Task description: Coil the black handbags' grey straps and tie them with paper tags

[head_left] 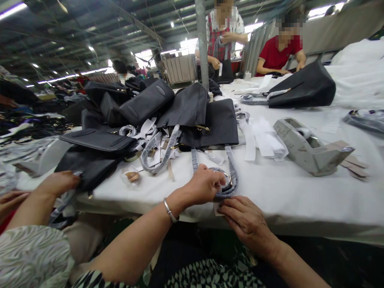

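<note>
Left hand (206, 181) curled closed at film-wrapped strap (233, 165); what fingertips pinch, cannot tell. Right hand (249, 221) grips pale card (219, 209) at table edge. Black bag (223, 120) lies flat just beyond, straps toward person. Film already on straps; whether card is fastened, cannot tell. More bags (147, 102) piled left, completion unclear. Scrawl on tape dispenser (312, 156) illegible; no brand readable.

You have two hands, left hand (205, 183) and right hand (247, 219), one bracelet (170, 210) and one white tag (218, 209). To your right are one grey tape dispenser (318, 160) and two people (277, 56); ahead, at least six black bags (222, 122) and one thick post (202, 44).
</note>
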Tool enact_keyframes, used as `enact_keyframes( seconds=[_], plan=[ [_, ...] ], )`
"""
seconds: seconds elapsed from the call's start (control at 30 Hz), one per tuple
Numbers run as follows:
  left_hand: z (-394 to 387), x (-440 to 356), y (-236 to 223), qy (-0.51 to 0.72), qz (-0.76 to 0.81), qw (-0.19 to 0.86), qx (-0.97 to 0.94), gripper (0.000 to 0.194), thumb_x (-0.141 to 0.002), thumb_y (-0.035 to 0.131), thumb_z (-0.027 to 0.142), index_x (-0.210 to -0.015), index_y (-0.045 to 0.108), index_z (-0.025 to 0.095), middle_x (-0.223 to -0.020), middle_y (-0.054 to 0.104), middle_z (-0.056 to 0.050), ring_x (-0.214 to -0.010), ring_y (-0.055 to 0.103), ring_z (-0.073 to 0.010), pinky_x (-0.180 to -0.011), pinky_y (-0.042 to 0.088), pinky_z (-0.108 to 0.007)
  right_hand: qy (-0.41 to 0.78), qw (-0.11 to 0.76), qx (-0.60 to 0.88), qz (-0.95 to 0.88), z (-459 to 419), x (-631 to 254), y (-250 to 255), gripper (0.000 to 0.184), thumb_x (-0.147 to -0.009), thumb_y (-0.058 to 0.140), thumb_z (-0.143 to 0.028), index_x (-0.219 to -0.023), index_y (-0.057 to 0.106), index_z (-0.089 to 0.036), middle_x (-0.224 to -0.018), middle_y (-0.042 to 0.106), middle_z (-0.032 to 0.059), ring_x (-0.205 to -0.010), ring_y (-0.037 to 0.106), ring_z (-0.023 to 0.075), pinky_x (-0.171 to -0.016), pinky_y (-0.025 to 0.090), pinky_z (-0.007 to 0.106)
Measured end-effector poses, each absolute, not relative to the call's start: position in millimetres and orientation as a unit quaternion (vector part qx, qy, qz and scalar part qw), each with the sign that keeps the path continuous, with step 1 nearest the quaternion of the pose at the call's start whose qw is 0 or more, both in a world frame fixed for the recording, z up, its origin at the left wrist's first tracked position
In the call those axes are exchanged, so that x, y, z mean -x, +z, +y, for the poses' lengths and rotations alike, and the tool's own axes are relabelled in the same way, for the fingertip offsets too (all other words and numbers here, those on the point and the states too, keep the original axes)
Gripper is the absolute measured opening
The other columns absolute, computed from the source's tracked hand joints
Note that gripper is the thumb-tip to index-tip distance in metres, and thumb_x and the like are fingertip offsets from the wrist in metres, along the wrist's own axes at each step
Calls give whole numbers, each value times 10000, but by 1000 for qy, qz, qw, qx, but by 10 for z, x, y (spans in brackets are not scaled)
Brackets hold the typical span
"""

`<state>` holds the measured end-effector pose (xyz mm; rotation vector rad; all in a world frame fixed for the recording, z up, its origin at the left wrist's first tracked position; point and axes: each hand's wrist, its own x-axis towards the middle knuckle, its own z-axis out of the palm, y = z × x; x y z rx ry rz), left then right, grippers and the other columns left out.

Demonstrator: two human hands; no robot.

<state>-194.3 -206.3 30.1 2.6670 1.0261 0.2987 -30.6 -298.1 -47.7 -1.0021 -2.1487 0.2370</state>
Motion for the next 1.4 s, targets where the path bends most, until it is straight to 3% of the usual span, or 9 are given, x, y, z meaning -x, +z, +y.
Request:
enact_keyframes(
  seconds=[0.4,0.53,0.67,0.83,1.0,1.17,1.27,1.33,1.4],
  plan=[
    [-2132,2125,210,157,325,226,-905,171,-721,641,64,-833,570,172,-785,631,41,-769,560,-126,-897,322,-303,35,439,385,-811,-3013,350,-385,278,-868,517,-40,-1091,619,-170,-962,645,66,-893,548,190,-801,460,339],
    [-2143,2159,147,158,312,233,-907,146,-772,617,93,-875,587,191,-818,649,42,-777,571,-128,-998,281,-358,-39,409,406,-816,-2972,394,-302,244,-861,549,-75,-1056,646,-185,-984,648,68,-928,537,226,-821,432,382],
    [-2160,2180,73,202,311,249,-895,93,-861,561,149,-907,611,212,-864,676,37,-831,589,-140,-1073,195,-419,6,405,397,-824,-2884,406,-273,222,-883,521,-75,-1047,624,-184,-995,653,60,-910,557,197,-808,431,348],
    [-2140,2209,15,262,332,319,-849,281,-954,431,241,-727,577,164,-697,588,19,-702,527,-120,-831,383,-274,58,401,429,-807,-2756,432,-217,143,-905,516,-136,-960,627,-208,-928,667,27,-860,588,167,-795,432,307],
    [-2119,2192,-13,314,363,379,-791,248,-932,450,236,-721,556,161,-681,541,28,-664,496,-103,-627,375,-201,165,321,544,-758,-2628,499,-89,117,-861,532,-220,-803,634,-228,-823,659,-1,-783,607,168,-697,430,279],
    [-2120,2125,-57,363,394,377,-756,143,-882,494,185,-785,599,172,-721,599,26,-702,557,-113,-663,423,-212,172,233,637,-715,-2533,579,42,83,-776,562,-227,-701,595,-219,-709,639,-9,-651,582,158,-593,379,257],
    [-2148,2146,-98,416,398,366,-731,135,-823,548,139,-946,593,173,-860,637,-1,-727,591,-116,-684,460,-227,184,209,645,-712,-2485,583,75,80,-756,566,-224,-679,588,-215,-685,632,-9,-620,566,149,-572,354,249],
    [-2204,2184,-111,476,408,303,-718,283,-785,578,110,-1060,541,170,-973,620,-33,-769,598,-125,-733,477,-255,206,204,644,-708,-2455,560,78,72,-749,575,-223,-679,582,-215,-667,625,-14,-609,557,146,-567,350,246],
    [-2295,2218,-111,494,398,198,-747,264,-798,589,128,-1052,534,178,-993,603,-48,-859,587,-160,-821,464,-315,212,199,646,-706,-2432,531,73,55,-748,577,-218,-693,583,-215,-677,629,-14,-616,555,147,-569,349,247]
  ],
)
